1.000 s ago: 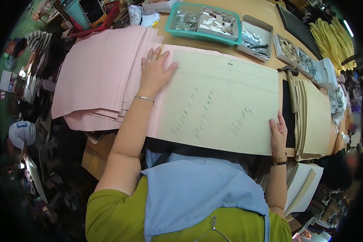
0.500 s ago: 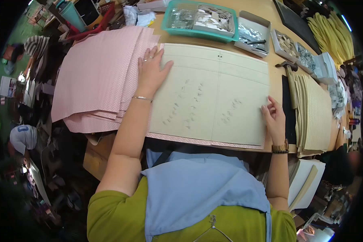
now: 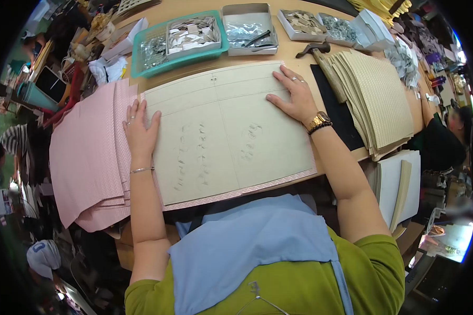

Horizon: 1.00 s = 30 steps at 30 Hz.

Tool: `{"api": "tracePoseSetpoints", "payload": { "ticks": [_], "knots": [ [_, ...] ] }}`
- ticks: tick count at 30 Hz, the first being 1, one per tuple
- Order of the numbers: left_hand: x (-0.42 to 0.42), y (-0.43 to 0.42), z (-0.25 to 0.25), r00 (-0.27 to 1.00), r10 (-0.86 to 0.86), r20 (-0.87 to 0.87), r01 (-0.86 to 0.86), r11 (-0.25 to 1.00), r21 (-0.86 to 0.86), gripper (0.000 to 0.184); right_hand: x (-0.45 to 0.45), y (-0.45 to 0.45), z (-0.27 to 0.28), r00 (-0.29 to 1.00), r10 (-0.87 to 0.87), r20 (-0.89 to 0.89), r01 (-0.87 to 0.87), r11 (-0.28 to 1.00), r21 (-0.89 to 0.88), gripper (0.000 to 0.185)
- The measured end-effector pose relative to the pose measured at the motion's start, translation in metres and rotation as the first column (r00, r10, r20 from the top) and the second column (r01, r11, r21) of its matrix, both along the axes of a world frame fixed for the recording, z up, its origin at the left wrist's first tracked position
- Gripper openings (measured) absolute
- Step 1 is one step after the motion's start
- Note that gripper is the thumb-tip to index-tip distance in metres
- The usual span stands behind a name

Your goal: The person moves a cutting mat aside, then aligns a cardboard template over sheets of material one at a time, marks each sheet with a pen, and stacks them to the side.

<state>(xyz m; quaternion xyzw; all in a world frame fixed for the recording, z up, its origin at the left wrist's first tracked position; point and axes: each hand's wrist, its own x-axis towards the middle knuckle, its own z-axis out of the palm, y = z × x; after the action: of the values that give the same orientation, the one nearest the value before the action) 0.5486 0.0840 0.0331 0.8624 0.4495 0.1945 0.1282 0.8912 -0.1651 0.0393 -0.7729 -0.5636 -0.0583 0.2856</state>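
Observation:
A large pale card pattern (image 3: 228,142) with ruled lines and handwriting lies flat over a pink woven-textured sheet (image 3: 215,200), whose edge shows along the near side. My left hand (image 3: 141,128) rests with fingers spread on the left edge of the card, partly over the pink sheets. At the card's far right corner, my right hand (image 3: 294,97) lies with thumb and fingers apart, touching its edge. To the left is a stack of pink sheets (image 3: 89,157).
Behind stand a teal tray (image 3: 178,63) of small pieces, a box (image 3: 249,44) with a black-handled tool, and more parts boxes (image 3: 302,25). A hammer (image 3: 320,55) lies beside stacked cream sheets (image 3: 378,100) and a black strip (image 3: 333,105). Other people are at the far left and right.
My right hand has moved from the card's near right edge up to its far right corner. My left hand stays on the left edge. The whole view has turned.

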Motion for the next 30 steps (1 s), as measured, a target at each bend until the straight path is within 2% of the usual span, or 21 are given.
{"api": "tracePoseSetpoints", "payload": {
  "ticks": [3, 6, 12, 19, 20, 26, 30],
  "knots": [
    [-0.001, 0.001, -0.003, 1.0, -0.007, 0.016, 0.007, 1.0, -0.003, 0.058, -0.004, -0.002, 0.005, 0.992, -0.037, -0.119, 0.038, 0.999, 0.004, 0.065],
    [-0.002, 0.002, -0.003, 1.0, -0.014, 0.024, 0.015, 1.0, -0.008, 0.058, -0.002, -0.002, 0.005, 0.996, -0.04, -0.086, 0.036, 0.999, -0.039, 0.065],
    [-0.003, 0.002, -0.003, 0.999, -0.027, 0.043, 0.028, 1.0, -0.012, 0.057, 0.002, 0.0, 0.002, 0.998, -0.027, -0.049, 0.026, 1.0, -0.012, 0.066],
    [-0.006, 0.01, -0.015, 0.998, -0.058, 0.031, 0.056, 0.996, 0.065, 0.059, 0.001, 0.001, 0.006, 0.999, -0.029, -0.033, 0.028, 0.999, -0.045, 0.064],
    [-0.007, 0.011, -0.017, 0.998, -0.056, 0.035, 0.053, 0.996, 0.078, 0.06, 0.002, 0.002, 0.004, 0.997, -0.013, -0.071, 0.01, 0.999, -0.035, 0.063],
    [-0.004, 0.002, -0.003, 0.998, -0.026, 0.054, 0.025, 0.999, 0.03, 0.06, -0.001, 0.003, 0.007, 0.999, -0.022, -0.046, 0.02, 0.999, -0.039, 0.062],
    [-0.002, 0.0, -0.003, 0.997, -0.02, 0.078, 0.019, 1.0, 0.025, 0.058, -0.005, 0.003, 0.009, 0.988, -0.027, -0.151, 0.022, 0.999, -0.037, 0.061]
  ]
}}
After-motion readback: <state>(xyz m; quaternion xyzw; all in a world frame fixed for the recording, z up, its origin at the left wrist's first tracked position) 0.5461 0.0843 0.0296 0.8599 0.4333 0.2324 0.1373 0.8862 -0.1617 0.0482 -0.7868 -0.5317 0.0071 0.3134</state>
